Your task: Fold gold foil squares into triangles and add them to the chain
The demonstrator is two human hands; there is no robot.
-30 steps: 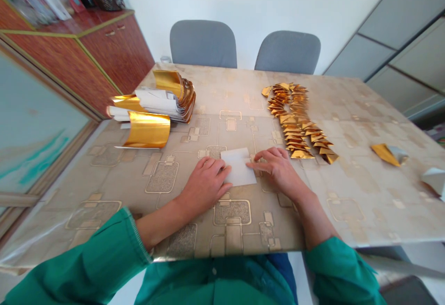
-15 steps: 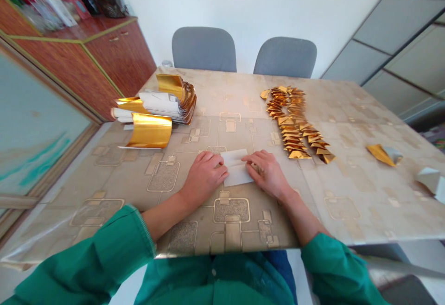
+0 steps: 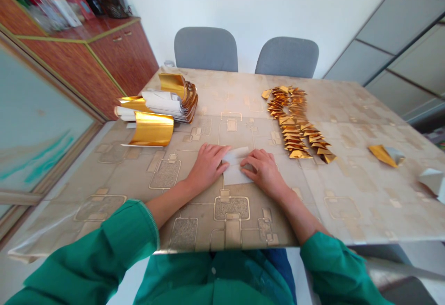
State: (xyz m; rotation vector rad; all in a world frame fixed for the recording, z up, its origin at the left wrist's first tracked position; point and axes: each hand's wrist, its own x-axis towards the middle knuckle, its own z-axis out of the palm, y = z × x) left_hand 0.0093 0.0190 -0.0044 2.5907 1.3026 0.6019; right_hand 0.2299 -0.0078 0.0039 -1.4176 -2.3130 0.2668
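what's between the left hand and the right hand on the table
In the head view, a white paper lies between the left hand and the right hand, on the patterned tablecloth; both hands touch it.

White sheet (image 3: 237,176), one: side edges partly covered by left hand (image 3: 209,163) and right hand (image 3: 264,171). Grey chairs (image 3: 206,49), two: seats hidden behind table (image 3: 347,203). Packages (image 3: 67,10), cabinet-top: blurred, labels illegible. Green sleeves (image 3: 100,244): cropped below.
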